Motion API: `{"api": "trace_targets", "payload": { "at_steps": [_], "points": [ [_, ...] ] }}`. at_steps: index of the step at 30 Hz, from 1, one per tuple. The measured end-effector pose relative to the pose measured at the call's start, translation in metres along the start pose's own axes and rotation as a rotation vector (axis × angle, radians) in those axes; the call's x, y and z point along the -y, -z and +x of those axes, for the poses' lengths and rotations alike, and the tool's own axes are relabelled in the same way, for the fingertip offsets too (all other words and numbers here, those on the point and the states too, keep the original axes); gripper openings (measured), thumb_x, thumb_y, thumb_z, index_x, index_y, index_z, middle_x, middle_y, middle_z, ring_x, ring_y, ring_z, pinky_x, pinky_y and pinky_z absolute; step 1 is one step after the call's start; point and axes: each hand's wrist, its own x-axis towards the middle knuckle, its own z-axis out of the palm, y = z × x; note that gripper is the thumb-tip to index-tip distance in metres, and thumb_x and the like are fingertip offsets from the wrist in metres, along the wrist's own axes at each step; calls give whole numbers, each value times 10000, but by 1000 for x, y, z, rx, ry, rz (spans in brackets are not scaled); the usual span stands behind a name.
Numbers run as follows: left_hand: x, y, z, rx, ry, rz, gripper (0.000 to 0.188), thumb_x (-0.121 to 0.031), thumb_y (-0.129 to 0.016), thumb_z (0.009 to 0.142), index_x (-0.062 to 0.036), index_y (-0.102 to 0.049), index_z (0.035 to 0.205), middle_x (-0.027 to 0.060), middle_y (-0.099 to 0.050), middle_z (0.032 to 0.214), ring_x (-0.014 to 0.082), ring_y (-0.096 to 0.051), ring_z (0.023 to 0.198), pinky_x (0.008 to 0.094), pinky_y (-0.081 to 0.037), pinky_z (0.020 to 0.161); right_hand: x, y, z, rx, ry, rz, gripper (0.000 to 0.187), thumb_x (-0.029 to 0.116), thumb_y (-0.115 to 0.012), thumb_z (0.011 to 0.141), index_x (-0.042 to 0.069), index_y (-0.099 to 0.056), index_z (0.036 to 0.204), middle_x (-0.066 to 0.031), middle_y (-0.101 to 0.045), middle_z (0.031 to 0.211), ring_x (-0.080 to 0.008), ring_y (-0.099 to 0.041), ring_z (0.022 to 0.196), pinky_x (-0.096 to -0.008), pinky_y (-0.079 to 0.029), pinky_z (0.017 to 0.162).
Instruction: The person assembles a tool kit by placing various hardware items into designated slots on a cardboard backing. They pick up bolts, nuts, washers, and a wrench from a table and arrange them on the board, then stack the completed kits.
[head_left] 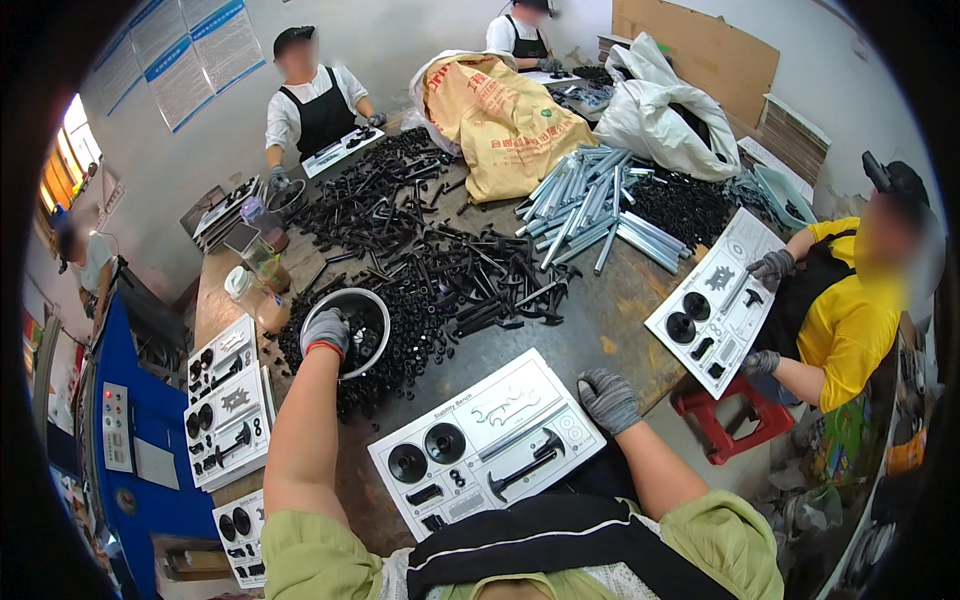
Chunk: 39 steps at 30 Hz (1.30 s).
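Observation:
My left hand (326,330), in a grey glove with a red cuff, reaches into a round metal bowl (385,345) of small black parts; its fingertips are hidden. A white printed board (480,388) lies in front of me. On it sit two black discs (445,443), a black T-shaped piece (525,468) and several small black parts (425,495). My right hand (608,400), also gloved in grey, is closed beside the board's upper right corner. Whatever may be inside its curled fingers is hidden.
Black nuts (400,385) and black bolts (480,270) are heaped beyond the bowl, with metal tubes (590,205) and sacks (500,125) farther back. Stacked filled boards (225,440) stand at left. A co-worker in yellow (840,300) holds another board at right.

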Motion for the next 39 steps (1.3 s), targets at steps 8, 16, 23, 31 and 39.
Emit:
{"api": "trace_targets", "payload": {
  "at_steps": [8, 16, 23, 31, 39],
  "points": [
    [0, 8, -14, -81, -57, -101, 169, -188, -702, 781, -86, -659, 909, 141, -667, 856, 268, -627, 791, 392, -497, 701, -11, -9, -6, -79, -73, 125, 169, 161, -590, 837, 35, -669, 916, -168, -653, 876, -322, -631, 830, -369, -498, 768],
    [12, 21, -11, -268, -106, -883, 292, -253, -783, 727, -31, -697, 896, 83, -691, 758, 167, -642, 644, 304, -503, 628, 49, 29, 7, -67, 33, 374, 127, 83, -603, 868, 14, -653, 961, -107, -660, 891, -205, -632, 817, -294, -491, 761],
    [-37, 75, -111, -165, -267, -1576, 108, -110, -736, 796, -30, -673, 831, 4, -643, 694, 62, -560, 571, 195, -450, 522, 93, 30, 21, -23, 81, 628, 151, 72, -618, 870, 2, -642, 1002, -63, -660, 900, -132, -609, 824, -246, -481, 757],
    [-105, 34, -229, 150, -571, -1036, 219, -192, -688, 836, 7, -673, 927, 86, -677, 822, 152, -623, 764, 289, -502, 720, 172, 19, 21, 293, 66, 1003, 246, 91, -687, 822, 58, -630, 1059, -23, -638, 857, -84, -566, 724, -223, -473, 670],
    [-28, 7, -96, -39, -216, -1006, 265, -133, -742, 786, -15, -649, 1003, 43, -652, 885, 127, -576, 796, 279, -486, 746, 126, 20, 3, 187, -156, 1019, 92, 86, -635, 869, 60, -607, 952, -42, -625, 819, -98, -576, 652, -198, -452, 531]
  ]
}}
